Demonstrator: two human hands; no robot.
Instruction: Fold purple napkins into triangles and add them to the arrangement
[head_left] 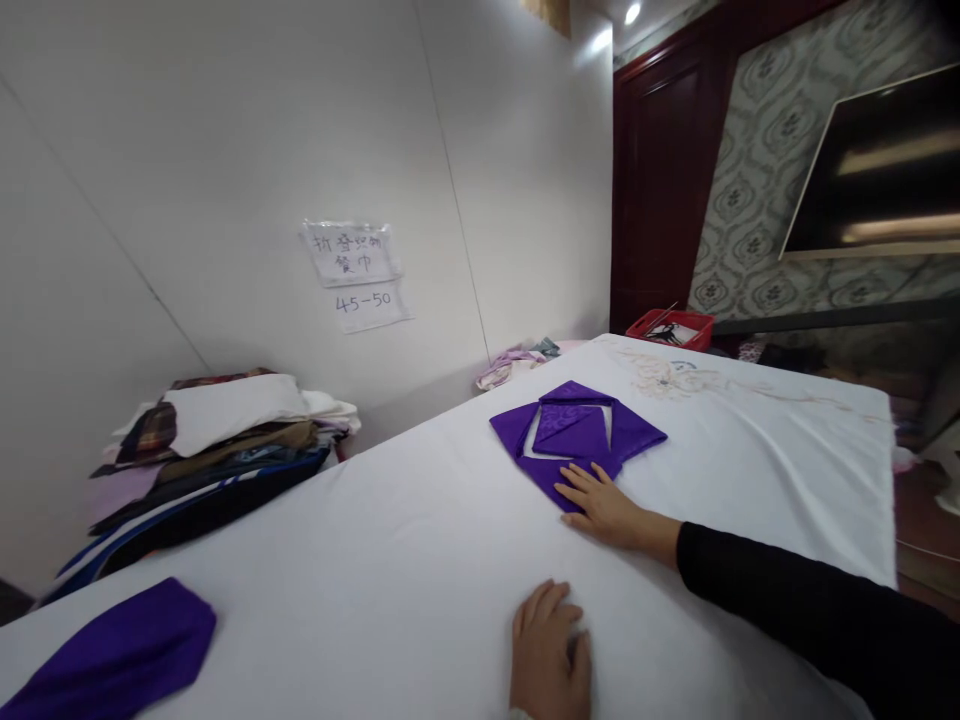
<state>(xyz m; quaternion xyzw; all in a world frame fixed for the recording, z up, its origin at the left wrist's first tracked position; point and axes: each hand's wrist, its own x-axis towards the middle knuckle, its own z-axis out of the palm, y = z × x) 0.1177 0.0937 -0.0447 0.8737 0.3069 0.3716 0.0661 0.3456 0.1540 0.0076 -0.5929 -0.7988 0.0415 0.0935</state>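
Note:
Shiny purple cloth [637, 432], folded into pointed, triangular shapes, lies on the white tablecloth [420, 600]. Its outer shapes form a ring around a smaller folded piece [570, 428], with white showing in the gaps. My right hand [600, 508], in a black sleeve, rests palm down with fingers spread on the near corner of the purple cloth. My left hand [551, 650] is on the tablecloth nearer to me, its fingers slightly bent, the thumb apart and nothing in it. Another purple folded cloth [142, 645] lies at the lower left, cut off by the frame edge.
A tall stack of folded clothes [225, 450] stands at the left against the white wall [262, 120]. Handwritten paper signs [352, 255] hang there. Beyond the table's far edge are loose fabrics [517, 365] and a red basket [697, 330]. At right is a wall-mounted screen [885, 180].

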